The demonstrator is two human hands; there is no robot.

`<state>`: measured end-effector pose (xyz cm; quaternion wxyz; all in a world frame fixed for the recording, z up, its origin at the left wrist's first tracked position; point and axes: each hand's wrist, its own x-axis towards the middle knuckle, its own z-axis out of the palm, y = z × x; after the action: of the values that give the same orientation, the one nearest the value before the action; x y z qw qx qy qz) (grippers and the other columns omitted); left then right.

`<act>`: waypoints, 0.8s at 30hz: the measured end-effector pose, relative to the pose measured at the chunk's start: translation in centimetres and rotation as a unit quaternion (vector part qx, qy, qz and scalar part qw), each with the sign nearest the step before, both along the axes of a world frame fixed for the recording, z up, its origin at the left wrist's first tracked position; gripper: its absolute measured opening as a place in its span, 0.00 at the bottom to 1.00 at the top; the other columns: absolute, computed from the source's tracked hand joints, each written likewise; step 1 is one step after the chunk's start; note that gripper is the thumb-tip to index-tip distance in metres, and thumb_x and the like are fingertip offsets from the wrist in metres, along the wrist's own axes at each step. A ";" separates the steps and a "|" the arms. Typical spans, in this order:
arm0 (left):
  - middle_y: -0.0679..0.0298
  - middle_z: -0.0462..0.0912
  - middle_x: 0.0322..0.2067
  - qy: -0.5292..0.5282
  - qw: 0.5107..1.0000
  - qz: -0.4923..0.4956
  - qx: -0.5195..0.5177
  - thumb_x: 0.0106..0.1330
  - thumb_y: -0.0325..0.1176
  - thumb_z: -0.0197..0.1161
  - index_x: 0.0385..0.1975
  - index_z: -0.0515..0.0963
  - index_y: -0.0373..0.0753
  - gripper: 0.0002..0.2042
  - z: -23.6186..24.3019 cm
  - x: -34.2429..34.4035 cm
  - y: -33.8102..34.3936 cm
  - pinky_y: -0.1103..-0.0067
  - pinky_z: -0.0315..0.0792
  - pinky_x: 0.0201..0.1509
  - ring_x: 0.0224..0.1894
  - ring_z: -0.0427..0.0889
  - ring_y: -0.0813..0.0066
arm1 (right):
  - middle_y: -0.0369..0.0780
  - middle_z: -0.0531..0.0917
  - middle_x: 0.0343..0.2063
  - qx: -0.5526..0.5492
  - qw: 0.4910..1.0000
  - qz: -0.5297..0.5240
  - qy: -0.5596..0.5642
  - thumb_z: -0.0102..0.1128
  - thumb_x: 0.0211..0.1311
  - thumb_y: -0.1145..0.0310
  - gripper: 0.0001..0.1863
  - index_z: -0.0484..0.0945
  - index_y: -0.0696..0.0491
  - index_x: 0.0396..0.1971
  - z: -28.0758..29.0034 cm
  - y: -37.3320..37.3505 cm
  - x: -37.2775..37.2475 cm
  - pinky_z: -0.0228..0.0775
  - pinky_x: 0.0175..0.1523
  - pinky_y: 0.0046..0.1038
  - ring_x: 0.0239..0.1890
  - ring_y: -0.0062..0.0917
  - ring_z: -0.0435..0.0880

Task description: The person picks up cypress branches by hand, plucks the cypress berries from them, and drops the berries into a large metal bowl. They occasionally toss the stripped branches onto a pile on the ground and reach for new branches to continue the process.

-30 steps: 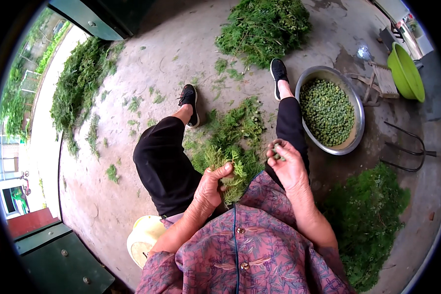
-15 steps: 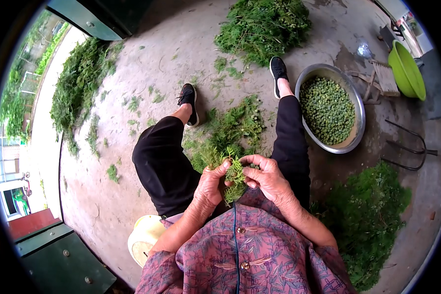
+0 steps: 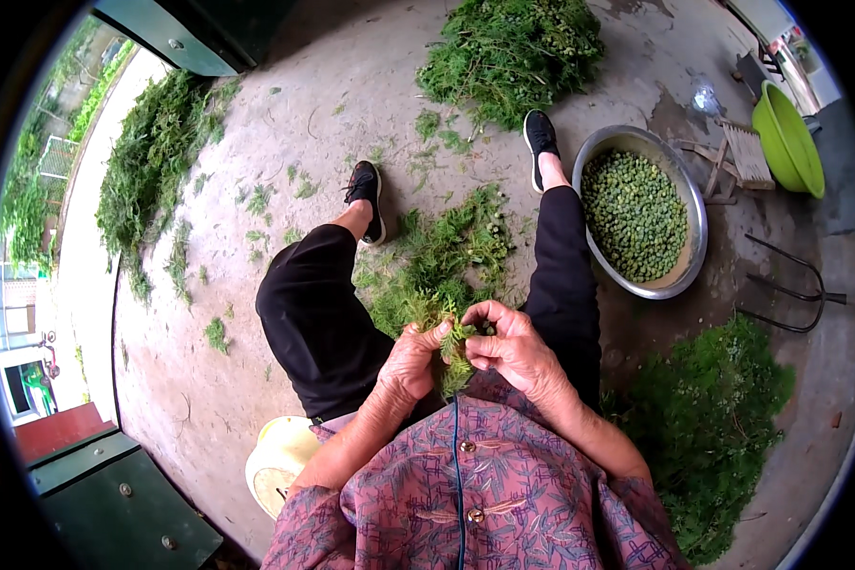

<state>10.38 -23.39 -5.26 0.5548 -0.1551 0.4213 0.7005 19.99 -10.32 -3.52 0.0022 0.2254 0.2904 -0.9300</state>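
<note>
Between my knees, my left hand [image 3: 410, 363] is closed round a feathery light-green evergreen sprig [image 3: 451, 350]. My right hand [image 3: 518, 351] meets it from the right, thumb and fingers pinched at the leaves, with small round green cones among the fingertips. Loose green branches [image 3: 456, 247] lie on the concrete beneath, between my feet. Beside my right leg stands a wide steel basin [image 3: 695, 195] holding a mass of small green cones [image 3: 634, 214].
Branch piles lie ahead [image 3: 508, 62], at left [image 3: 157, 157] and right [image 3: 703, 437]. At right are a wooden chair [image 3: 746, 157], a lime-green tub [image 3: 788, 142] and a pronged fork [image 3: 812, 304]. A cream bucket-like object [image 3: 275, 456] is by my left hip, a dark green cabinet [image 3: 128, 503] behind it.
My right hand has come left and down from beside the sprig onto it, its fingers now meeting my left hand's. My left hand has barely moved.
</note>
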 end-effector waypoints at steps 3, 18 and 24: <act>0.66 0.78 0.27 -0.017 0.999 0.014 0.045 0.54 0.30 0.63 0.34 0.74 0.36 0.09 0.4 0.1 0.0 0.81 0.69 0.30 0.27 0.75 0.77 | 0.35 0.75 0.23 -0.146 0.989 -0.014 0.022 0.58 0.51 0.77 0.11 0.70 0.56 0.36 -0.8 0.1 0.5 0.62 0.25 0.17 0.22 0.18 0.74; 0.68 0.78 0.26 0.093 0.995 -0.030 -0.028 0.54 0.32 0.63 0.33 0.75 0.36 0.10 2.6 0.5 1.9 0.85 0.67 0.26 0.24 0.74 0.81 | 0.34 0.72 0.21 0.115 0.975 -0.175 -0.078 0.54 0.52 0.81 0.10 0.67 0.54 0.34 0.1 -0.4 0.1 0.61 0.19 0.16 0.19 0.16 0.71; 0.72 0.73 0.21 0.138 0.987 -0.032 -0.074 0.53 0.35 0.65 0.31 0.76 0.38 0.10 4.2 0.4 2.1 0.84 0.68 0.22 0.20 0.70 0.83 | 0.36 0.73 0.25 0.054 0.959 -0.264 -0.085 0.52 0.54 0.79 0.06 0.68 0.54 0.32 -1.7 4.8 1.2 0.64 0.26 0.19 0.24 0.21 0.73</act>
<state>10.83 -21.32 -1.01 0.5007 -0.0839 0.5492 0.6639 21.16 -5.51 -5.22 -0.2309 0.3721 0.2690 -0.8578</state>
